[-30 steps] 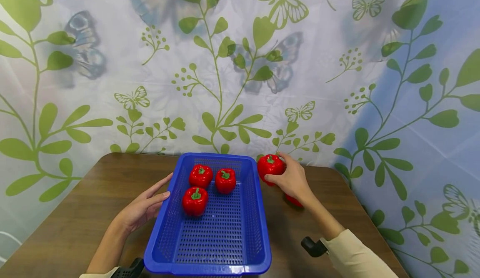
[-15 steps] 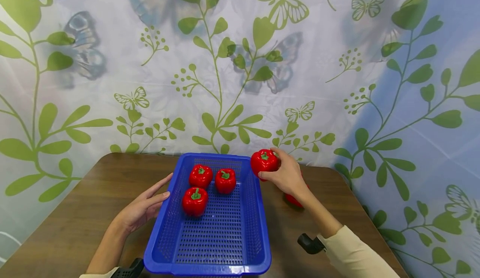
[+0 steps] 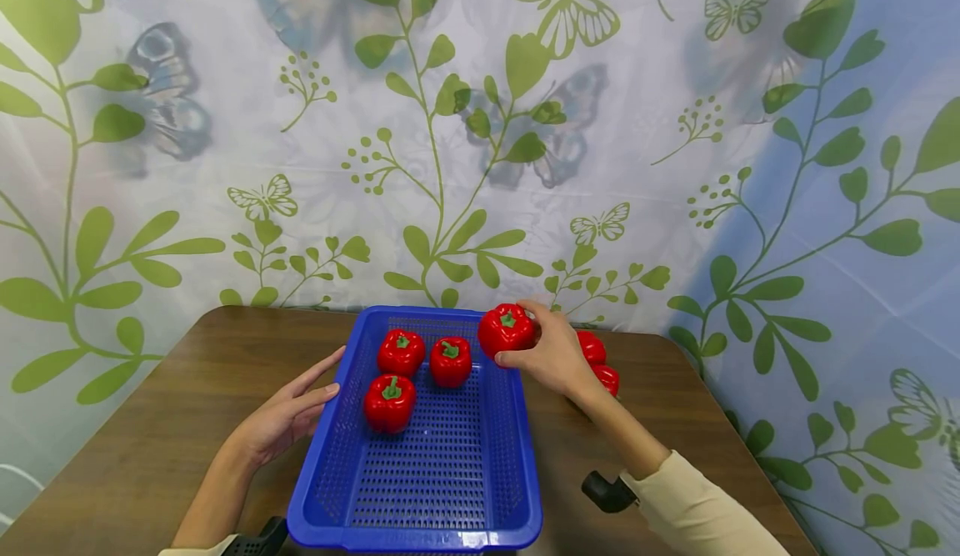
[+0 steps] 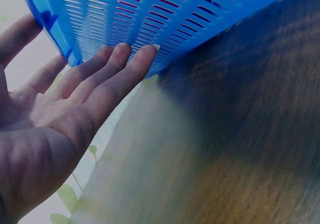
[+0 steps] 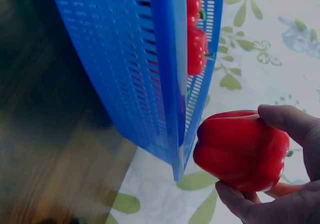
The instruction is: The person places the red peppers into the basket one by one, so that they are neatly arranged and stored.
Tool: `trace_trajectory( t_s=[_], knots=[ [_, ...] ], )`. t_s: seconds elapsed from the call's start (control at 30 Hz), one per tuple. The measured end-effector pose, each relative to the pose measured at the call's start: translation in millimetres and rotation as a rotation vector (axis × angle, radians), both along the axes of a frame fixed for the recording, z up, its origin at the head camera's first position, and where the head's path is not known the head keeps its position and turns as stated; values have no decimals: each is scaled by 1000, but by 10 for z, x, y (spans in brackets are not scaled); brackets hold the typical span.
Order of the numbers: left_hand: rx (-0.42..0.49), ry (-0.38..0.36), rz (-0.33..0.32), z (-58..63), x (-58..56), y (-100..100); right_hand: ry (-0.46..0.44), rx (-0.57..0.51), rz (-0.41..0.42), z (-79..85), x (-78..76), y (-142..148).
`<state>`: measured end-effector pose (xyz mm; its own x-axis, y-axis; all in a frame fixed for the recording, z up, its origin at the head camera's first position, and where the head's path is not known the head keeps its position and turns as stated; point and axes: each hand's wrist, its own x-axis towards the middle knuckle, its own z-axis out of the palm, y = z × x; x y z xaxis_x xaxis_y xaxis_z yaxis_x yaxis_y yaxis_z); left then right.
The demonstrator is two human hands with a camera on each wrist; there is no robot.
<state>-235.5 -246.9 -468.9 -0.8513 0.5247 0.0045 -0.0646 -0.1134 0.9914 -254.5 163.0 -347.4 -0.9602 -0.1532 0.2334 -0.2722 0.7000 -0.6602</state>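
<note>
A red bell pepper (image 3: 506,328) with a green stem is held between the thumb and fingers of my right hand (image 3: 553,352), over the right rim of a blue plastic basket (image 3: 420,489). In the right wrist view the held pepper (image 5: 242,151) hangs beside the basket's top edge. Three more red bell peppers sit inside: one at the back left (image 3: 402,351), one at the back right (image 3: 451,362) and one in front (image 3: 390,403). My left hand (image 3: 281,418) touches the basket's left side with extended fingers, which the left wrist view shows against the slotted wall (image 4: 150,24).
On the brown wooden table (image 3: 150,423), right of the basket, more red bell peppers (image 3: 591,348) lie partly hidden behind my right hand and forearm. A patterned cloth (image 3: 480,122) with leaves and butterflies hangs behind the table.
My right hand has carried its bell pepper leftward, from beside the basket to over its right rim. The peppers behind the hand show more now. My left hand and the basket stay put.
</note>
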Motion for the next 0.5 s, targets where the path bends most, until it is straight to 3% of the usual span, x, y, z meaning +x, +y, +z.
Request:
trace_trajectory(
  t_s=[0.5],
  knots=[
    [-6, 3, 9, -5, 20, 5, -31, 24, 73, -198, 72, -224]
  ],
)
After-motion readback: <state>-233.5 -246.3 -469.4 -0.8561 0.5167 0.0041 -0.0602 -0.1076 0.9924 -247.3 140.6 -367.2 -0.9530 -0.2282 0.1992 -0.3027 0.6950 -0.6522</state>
